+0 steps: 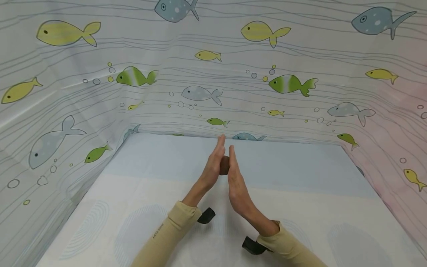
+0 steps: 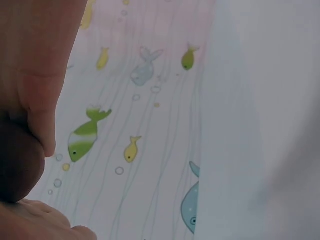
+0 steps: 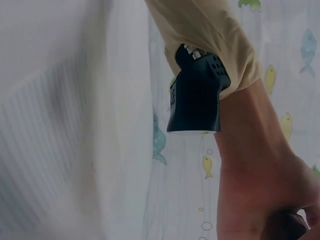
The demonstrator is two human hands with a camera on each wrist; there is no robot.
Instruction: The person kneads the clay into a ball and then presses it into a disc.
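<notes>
A small brown lump (image 1: 224,165) sits squeezed between my two palms, held above the table. My left hand (image 1: 212,165) presses it from the left with straight fingers pointing away from me. My right hand (image 1: 235,180) presses from the right, fingers also straight. Most of the lump is hidden by the palms. In the left wrist view the brown lump (image 2: 17,162) shows dark at the left edge, under my left hand (image 2: 42,65). The right wrist view shows the brown lump (image 3: 289,227) at the bottom right, against the left hand (image 3: 260,185).
The table (image 1: 300,207) has a pale blue and white cover. Fish-patterned curtain walls (image 1: 267,85) close it in at the back and both sides. Black wrist cameras (image 1: 206,216) sit on tan sleeves (image 1: 166,233).
</notes>
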